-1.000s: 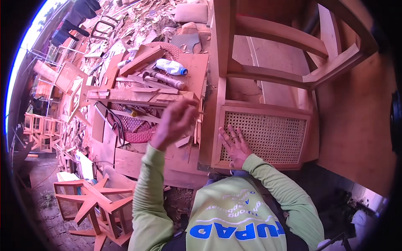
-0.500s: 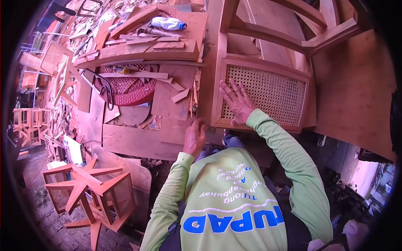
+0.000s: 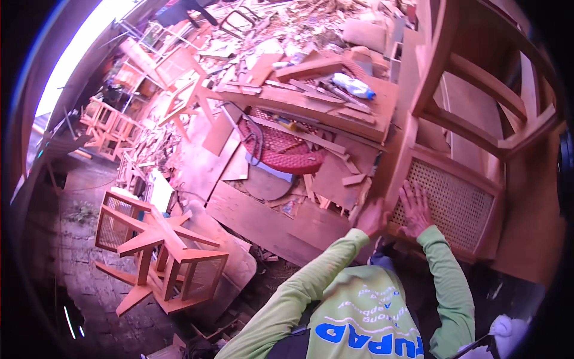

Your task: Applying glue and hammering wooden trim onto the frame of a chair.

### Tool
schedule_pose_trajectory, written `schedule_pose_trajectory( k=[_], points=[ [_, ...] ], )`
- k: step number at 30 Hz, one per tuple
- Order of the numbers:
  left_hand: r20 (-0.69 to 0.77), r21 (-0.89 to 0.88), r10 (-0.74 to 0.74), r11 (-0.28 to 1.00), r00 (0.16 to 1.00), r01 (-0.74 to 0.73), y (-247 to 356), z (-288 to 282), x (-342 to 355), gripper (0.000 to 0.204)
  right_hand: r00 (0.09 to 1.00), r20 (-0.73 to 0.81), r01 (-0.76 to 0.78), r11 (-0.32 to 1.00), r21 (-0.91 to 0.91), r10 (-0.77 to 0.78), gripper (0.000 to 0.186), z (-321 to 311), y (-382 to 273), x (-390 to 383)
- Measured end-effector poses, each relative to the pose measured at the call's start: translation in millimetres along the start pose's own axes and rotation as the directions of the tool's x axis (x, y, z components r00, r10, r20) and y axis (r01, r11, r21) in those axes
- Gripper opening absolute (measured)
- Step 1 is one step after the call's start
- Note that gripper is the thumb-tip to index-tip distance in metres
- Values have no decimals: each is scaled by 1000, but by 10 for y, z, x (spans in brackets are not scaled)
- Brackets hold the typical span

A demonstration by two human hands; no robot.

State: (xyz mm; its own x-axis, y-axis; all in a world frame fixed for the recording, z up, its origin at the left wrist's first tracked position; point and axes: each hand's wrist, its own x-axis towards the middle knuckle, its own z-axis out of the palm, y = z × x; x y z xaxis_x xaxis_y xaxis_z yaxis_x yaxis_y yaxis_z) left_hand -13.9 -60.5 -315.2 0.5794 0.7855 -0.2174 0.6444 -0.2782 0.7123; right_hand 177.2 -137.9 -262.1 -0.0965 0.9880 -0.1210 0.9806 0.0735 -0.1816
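Observation:
A wooden chair (image 3: 478, 128) lies tipped on the bench at the right, with a woven cane panel (image 3: 457, 200) set in its frame facing up. My right hand (image 3: 417, 210) rests flat on the cane near its left edge, fingers spread. Just left of it, my left hand (image 3: 372, 218) is beside the panel's lower left corner. Its fingers are loosely bent, and nothing shows in them; whether they touch the frame I cannot tell.
Left of the chair, wood offcuts, a white-and-blue bottle (image 3: 354, 85), a red woven piece (image 3: 287, 152) and a dark bow-shaped tool (image 3: 254, 140) lie on the bench. Upturned stools with cane panels (image 3: 161, 251) stand at lower left. Wood scraps (image 3: 287, 36) cover the area beyond.
The view has swung left, so everything appears further right and lower. My right hand stays flat on the cane. My left hand has come closer to the panel's frame.

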Motion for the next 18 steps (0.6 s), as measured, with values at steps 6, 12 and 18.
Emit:
schedule_pose_trajectory(
  k=[6, 12, 18],
  points=[
    [-242, 58, 316, 949, 917, -311, 473, -579, -910, 44, 1000, 16, 7, 999, 45, -8, 139, 65, 60, -81],
    [-307, -89, 178, 973, 935, -215, -80, -1052, -976, 26, 996, 81, -41, 998, 54, 36, 144, -31, -11, 13],
    [113, 41, 159, 985, 981, -165, -250, -1014, -917, 25, 988, 150, -48, 999, 16, 45, 136, -189, -112, 272]
  ],
)
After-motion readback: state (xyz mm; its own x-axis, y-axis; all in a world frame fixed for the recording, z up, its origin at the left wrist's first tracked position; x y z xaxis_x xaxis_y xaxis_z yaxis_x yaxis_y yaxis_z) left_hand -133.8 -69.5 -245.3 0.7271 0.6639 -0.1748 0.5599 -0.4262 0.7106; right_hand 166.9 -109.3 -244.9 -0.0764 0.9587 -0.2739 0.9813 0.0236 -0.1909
